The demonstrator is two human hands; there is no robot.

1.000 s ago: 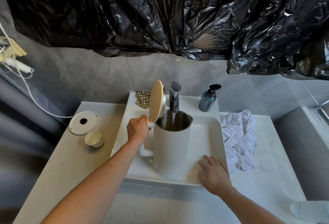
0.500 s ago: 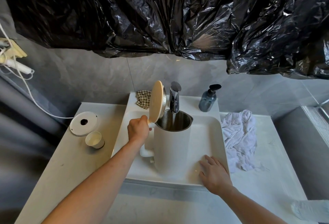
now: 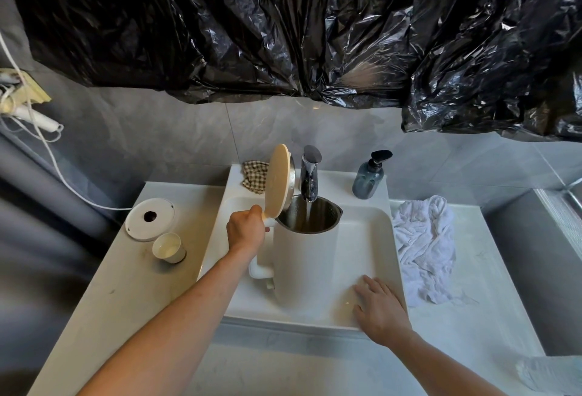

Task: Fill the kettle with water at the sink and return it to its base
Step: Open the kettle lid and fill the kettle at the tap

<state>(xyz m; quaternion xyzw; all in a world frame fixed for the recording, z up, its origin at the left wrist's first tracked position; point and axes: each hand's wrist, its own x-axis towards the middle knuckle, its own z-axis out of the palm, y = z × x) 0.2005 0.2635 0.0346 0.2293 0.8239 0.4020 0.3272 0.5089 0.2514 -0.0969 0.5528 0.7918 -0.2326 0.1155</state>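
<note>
Nearest me, my right hand (image 3: 379, 309) lay flat on the sink's (image 3: 382, 228) near right rim, fingers straight and spread, holding nothing. Just left of it the kettle (image 3: 304, 265) stood upright in the basin. My left hand (image 3: 246, 231) was curled around the top of its handle, on the kettle's left side, and the lid (image 3: 277, 184) stood tipped up and open above that hand. A thin stream of water ran from the tap (image 3: 310, 172) straight down into the kettle's open mouth.

On the surface (image 3: 126, 285) to the left, a small cup (image 3: 168, 247) sat near the round base (image 3: 149, 219), just nearer than it and well apart from the kettle. A white cord (image 3: 63, 175) ran from the base toward the far left wall. To the right of the sink a crumpled white cloth (image 3: 425, 250) lay on the surface.

Farther back, on the sink's far ledge, a checked cloth (image 3: 253, 173) sat left of the tap and a soap bottle (image 3: 368, 176) to its right. Black plastic sheeting (image 3: 283, 24) hung across the wall above.
</note>
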